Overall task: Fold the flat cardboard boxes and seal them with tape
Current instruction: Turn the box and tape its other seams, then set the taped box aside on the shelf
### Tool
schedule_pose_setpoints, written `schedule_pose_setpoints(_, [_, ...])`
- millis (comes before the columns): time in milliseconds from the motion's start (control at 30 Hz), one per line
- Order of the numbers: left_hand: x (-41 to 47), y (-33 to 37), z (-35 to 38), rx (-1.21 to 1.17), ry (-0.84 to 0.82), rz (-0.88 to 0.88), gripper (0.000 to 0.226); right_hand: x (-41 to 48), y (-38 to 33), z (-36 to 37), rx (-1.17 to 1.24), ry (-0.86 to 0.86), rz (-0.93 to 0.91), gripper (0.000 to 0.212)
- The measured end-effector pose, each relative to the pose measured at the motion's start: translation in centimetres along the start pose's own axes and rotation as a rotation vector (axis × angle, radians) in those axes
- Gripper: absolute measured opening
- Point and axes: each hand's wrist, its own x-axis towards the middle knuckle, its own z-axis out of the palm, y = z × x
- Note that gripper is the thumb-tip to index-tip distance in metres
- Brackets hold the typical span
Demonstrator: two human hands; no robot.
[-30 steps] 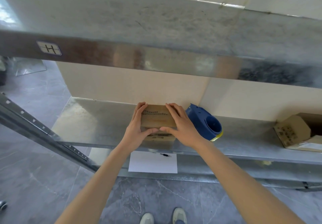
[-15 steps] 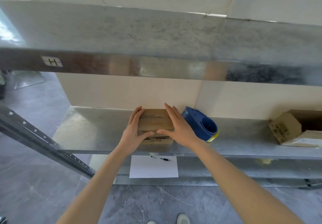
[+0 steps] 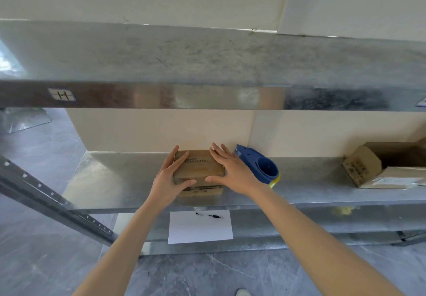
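Observation:
A small brown cardboard box [image 3: 199, 169] with dark print sits on the metal shelf [image 3: 110, 180], close to the back wall. My left hand [image 3: 169, 175] lies along the box's left side, thumb on its front edge. My right hand [image 3: 230, 169] lies flat on the box's top right, fingers straight, thumb at the front edge. A blue tape dispenser [image 3: 259, 166] with a yellow roll edge lies on the shelf just right of my right hand.
Another cardboard box [image 3: 378, 166], open on its side, lies at the shelf's right end. A higher shelf [image 3: 207, 69] overhangs the work area. On the lower shelf lie a white sheet [image 3: 199, 229] and a pen [image 3: 209, 215]. A slanted metal upright [image 3: 46, 199] crosses at left.
The box has been pushed farther back on the shelf toward the wall. My right hand's fingers have straightened and flattened on its top. The view has tilted downward a little.

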Motion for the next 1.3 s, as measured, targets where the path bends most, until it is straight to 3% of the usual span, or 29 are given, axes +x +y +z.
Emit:
schedule_pose_setpoints(567, [-0.3, 1.4, 1.5, 0.015, 0.046, -0.008, 0.085, -0.1, -0.3, 0.7, -0.205, -0.045, 0.012, 0.09])
schedule_pose_setpoints(867, [-0.4, 0.8, 1.0, -0.022, 0.077, 0.006, 0.081, -0.7, -0.6, 1.2, 0.081, 0.041, 0.018, 0.078])
schedule_pose_setpoints(1100, [-0.5, 0.6, 1.2, -0.116, 0.046, -0.011, 0.089, -0.9, -0.8, 1.5, 0.074, 0.086, 0.005, 0.068])
schedule_pose_setpoints(1300, [-1.1, 0.0, 1.0, -0.121, 0.079, 0.006, 0.101, -1.5, -0.9, 2.0, 0.055, 0.154, -0.021, 0.084])
